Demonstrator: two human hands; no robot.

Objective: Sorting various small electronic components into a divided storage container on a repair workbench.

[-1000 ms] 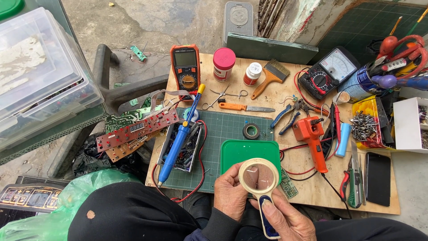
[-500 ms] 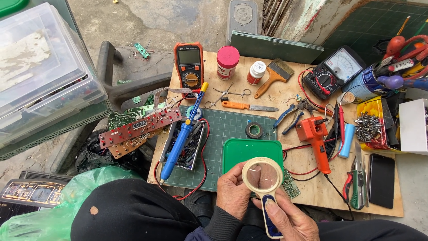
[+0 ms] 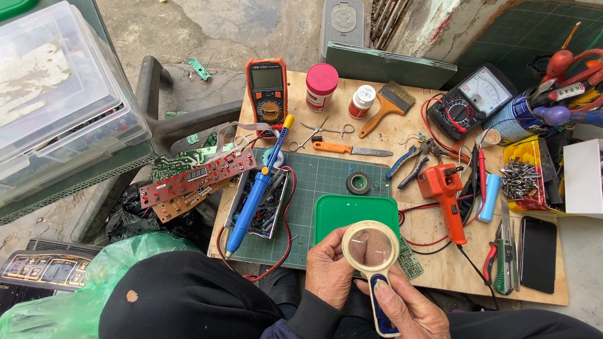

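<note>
At the lower middle of the frame, the right hand [image 3: 408, 311] grips a magnifying glass [image 3: 370, 247] by its handle; left hand [image 3: 330, 276] fingers pinch something small beneath the lens, over the green lid [image 3: 352, 213], for inspection.

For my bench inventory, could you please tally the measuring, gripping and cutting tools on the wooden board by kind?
Multimeters: 2, one orange digital and one black analogue
Pliers: 2, blue-handled and red-handled
Knife: 1
Scissors: 1
Brush: 1
Magnifier: 1, held in both hands
Total: 8
</note>
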